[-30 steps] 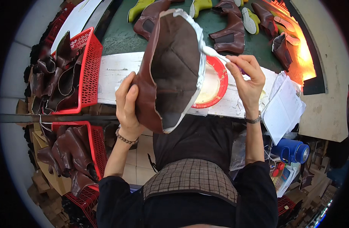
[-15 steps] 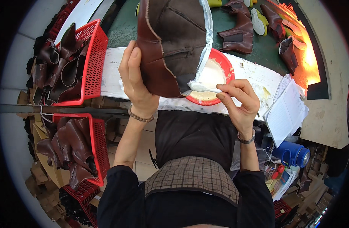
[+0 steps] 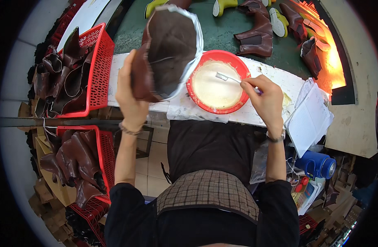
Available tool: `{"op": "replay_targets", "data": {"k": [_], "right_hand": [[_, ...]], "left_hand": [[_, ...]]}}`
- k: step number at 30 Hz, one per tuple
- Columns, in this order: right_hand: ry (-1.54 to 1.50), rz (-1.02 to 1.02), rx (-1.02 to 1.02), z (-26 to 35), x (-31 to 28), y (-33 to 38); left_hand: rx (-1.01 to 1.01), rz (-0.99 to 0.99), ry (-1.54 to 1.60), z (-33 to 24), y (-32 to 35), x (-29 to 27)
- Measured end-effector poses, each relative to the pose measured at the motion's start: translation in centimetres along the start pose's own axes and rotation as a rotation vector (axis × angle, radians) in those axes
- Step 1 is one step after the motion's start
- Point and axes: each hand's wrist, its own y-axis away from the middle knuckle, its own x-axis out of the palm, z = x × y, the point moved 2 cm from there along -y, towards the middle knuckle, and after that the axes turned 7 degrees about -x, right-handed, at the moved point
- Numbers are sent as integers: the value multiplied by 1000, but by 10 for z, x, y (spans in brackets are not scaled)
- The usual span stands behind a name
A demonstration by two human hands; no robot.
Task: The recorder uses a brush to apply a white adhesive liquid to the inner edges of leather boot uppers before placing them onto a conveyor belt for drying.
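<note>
My left hand (image 3: 129, 92) holds up a brown leather boot upper (image 3: 166, 51) with a pale glued rim, lifted above the white bench (image 3: 275, 74). My right hand (image 3: 265, 96) grips a small brush (image 3: 228, 77) whose white bristle end dips into a red bowl (image 3: 192, 78) of whitish glue. The bowl stands on the bench just right of the held upper.
A red basket (image 3: 99, 66) of brown leather uppers stands at the left, another red basket (image 3: 102, 144) lower down. Finished brown boots (image 3: 257, 35) lie on the green conveyor beyond. White paper sheets (image 3: 310, 117) and a blue container (image 3: 316, 164) sit at the right.
My right hand left the upper's rim and moved right, bringing the brush down into the red bowl. My left hand shifted the upper leftward and away from the bowl.
</note>
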Motion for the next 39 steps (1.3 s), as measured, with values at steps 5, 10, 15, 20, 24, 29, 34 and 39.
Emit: {"op": "replay_targets", "data": {"k": [5,10,15,20,24,29,34,39], "right_hand": [[533,186,-216,-21,9,-5],[-214,-10,-32,-4,-22,-19],[-174,18,-310,14,-16,-31],[-149,-30,-186,7,-27,-4],[-168,-30,-173,12,-24,-9],[-187,-38,-288,17,-17,-30],[-143,-13,-363,27,-20,-40],[-60,54,-419,27,-26,-44]], "left_hand": [[-383,219,137,60,19,-63],[-694,431,264,62,39,-73],[-706,441,634,55,37,-55],[-708,314,548,86,45,-74],[-745,389,766,72,44,-61],[-1086,-109,737,13,30,-26],[-979,628,737,46,48,-33],[-969,853,847,23,44,-17]]}}
